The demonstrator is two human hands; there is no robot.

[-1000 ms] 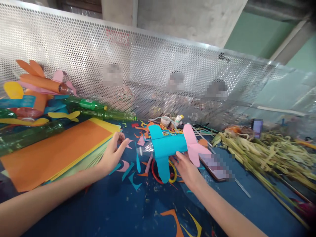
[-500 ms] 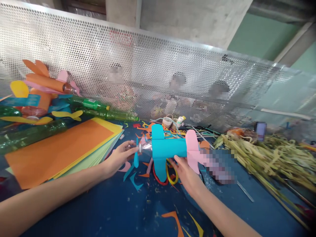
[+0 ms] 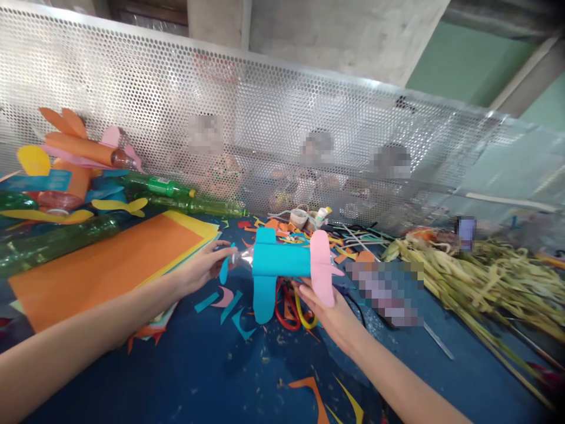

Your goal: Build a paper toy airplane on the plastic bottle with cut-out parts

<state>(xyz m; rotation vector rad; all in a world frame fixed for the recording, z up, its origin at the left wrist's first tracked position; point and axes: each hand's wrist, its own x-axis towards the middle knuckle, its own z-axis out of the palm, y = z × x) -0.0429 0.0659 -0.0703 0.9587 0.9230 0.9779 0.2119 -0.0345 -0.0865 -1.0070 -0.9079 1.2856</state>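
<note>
A toy airplane (image 3: 285, 260) made from a clear plastic bottle wrapped in blue paper is held level above the table. It has blue wings, a pink tail (image 3: 321, 253) and a small blue propeller (image 3: 224, 271) at the bottle's neck. My left hand (image 3: 205, 268) closes its fingers around the neck end, beside the propeller. Under the tail end, my right hand (image 3: 329, 309) grips the body from below, its fingers partly hidden. Scissors with red and yellow handles (image 3: 289, 321) lie beneath the plane.
Stacked coloured paper (image 3: 110, 265) lies on the left, near green bottles (image 3: 194, 205) and an orange bottle plane (image 3: 82, 147). Paper scraps (image 3: 227, 306) dot the blue table. Dry husks (image 3: 477, 288) cover the right side. A perforated metal screen (image 3: 273, 118) stands behind, people visible beyond it.
Both hands have shifted the airplane to the left and turned it a little, so its tail now sits over my right hand. More of the scissors shows.
</note>
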